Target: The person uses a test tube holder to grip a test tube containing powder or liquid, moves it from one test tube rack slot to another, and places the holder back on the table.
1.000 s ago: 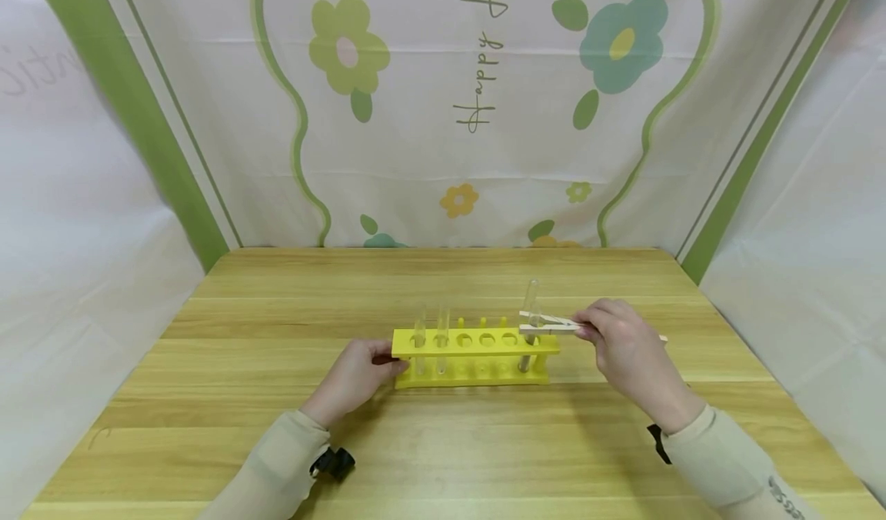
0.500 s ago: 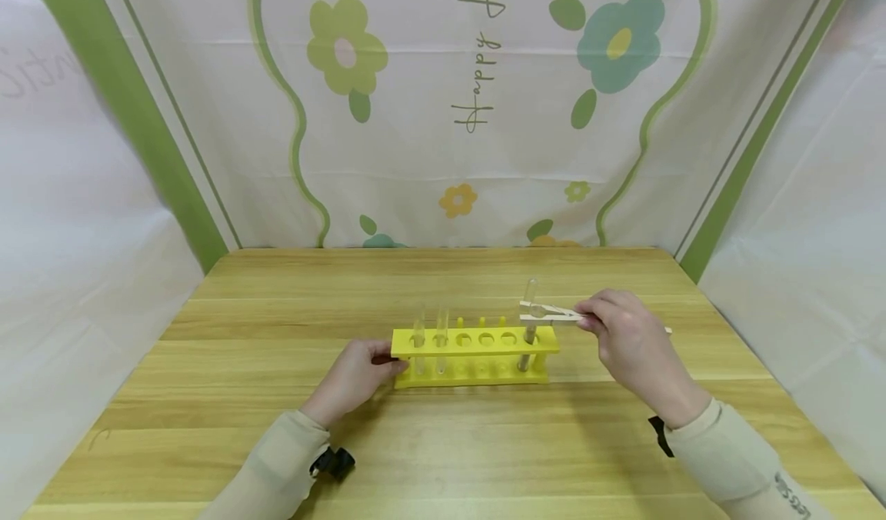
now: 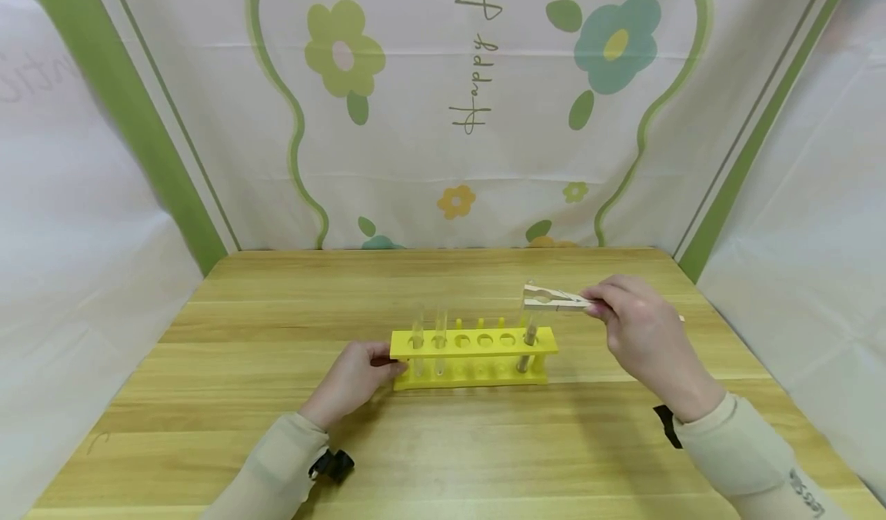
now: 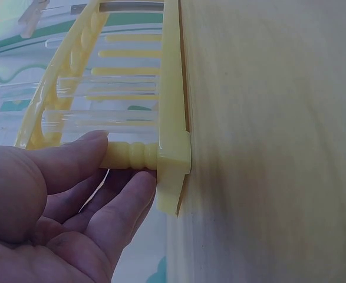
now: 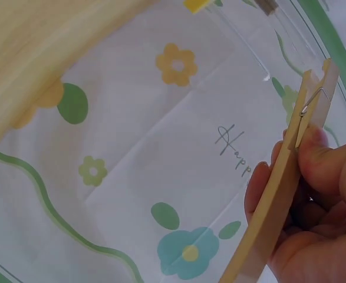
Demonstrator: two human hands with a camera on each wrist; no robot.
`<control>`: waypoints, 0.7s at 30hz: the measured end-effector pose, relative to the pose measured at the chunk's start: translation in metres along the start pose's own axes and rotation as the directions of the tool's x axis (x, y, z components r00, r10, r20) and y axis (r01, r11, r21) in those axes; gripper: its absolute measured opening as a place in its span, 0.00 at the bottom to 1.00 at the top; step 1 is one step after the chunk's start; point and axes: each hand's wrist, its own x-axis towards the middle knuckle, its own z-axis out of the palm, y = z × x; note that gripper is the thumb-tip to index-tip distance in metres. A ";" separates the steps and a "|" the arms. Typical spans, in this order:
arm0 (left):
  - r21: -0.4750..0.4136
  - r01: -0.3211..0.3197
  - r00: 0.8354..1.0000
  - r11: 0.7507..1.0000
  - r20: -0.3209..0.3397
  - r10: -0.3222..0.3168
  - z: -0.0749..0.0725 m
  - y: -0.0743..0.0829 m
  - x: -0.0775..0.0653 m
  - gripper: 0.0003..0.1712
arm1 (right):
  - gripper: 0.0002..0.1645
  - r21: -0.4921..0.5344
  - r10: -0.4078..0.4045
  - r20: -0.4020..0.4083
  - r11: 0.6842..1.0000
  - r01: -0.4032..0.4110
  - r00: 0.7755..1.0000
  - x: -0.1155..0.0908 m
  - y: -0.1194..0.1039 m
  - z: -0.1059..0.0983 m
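Observation:
A yellow test tube rack (image 3: 474, 351) stands on the wooden table. Its left end post (image 4: 138, 155) is pinched between the thumb and fingers of my left hand (image 3: 354, 378). My right hand (image 3: 647, 339) grips a wooden test tube clamp (image 3: 557, 300), which has a small metal spring (image 5: 314, 100). The clamp's jaws lie around the upper end of a glass test tube (image 3: 531, 335) with dark contents. That tube stands in the rack's rightmost hole, tilted slightly. Two clear test tubes, one (image 3: 418, 324) beside the other (image 3: 441, 324), occupy the leftmost holes.
Several yellow pegs (image 3: 481, 323) rise along the rack's back. The wooden table (image 3: 443, 443) ends at a white curtain (image 3: 415, 143) printed with flowers, and more curtain hangs at both sides. A black strap device (image 3: 332, 466) sits on the left wrist.
My right hand has moved up and slightly right, and the clamp has slid up the dark-filled tube from near the rack to close to its top. My left hand keeps its place.

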 end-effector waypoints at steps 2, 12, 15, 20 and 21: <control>-0.003 -0.005 1.000 1.000 0.003 0.005 0.000 -0.001 0.000 0.08 | 0.09 -0.005 0.001 -0.018 1.000 -0.001 1.000 0.002 0.000 -0.003; 0.009 -0.005 1.000 1.000 0.001 0.005 0.000 -0.002 0.000 0.06 | 0.09 -0.015 0.007 -0.086 1.000 -0.008 0.996 0.011 0.007 -0.016; 0.005 -0.004 1.000 1.000 0.001 0.004 0.000 -0.001 0.000 0.06 | 0.08 -0.015 0.005 -0.101 1.000 -0.007 0.995 0.013 0.009 -0.019; 0.000 -0.005 1.000 1.000 0.000 0.005 0.000 -0.001 0.000 0.07 | 0.09 -0.010 0.013 -0.109 1.000 -0.014 0.994 0.014 0.014 -0.024; -0.002 -0.006 1.000 1.000 -0.001 0.006 0.000 -0.001 0.000 0.08 | 0.09 -0.011 0.017 -0.110 1.000 -0.018 0.994 0.014 0.014 -0.025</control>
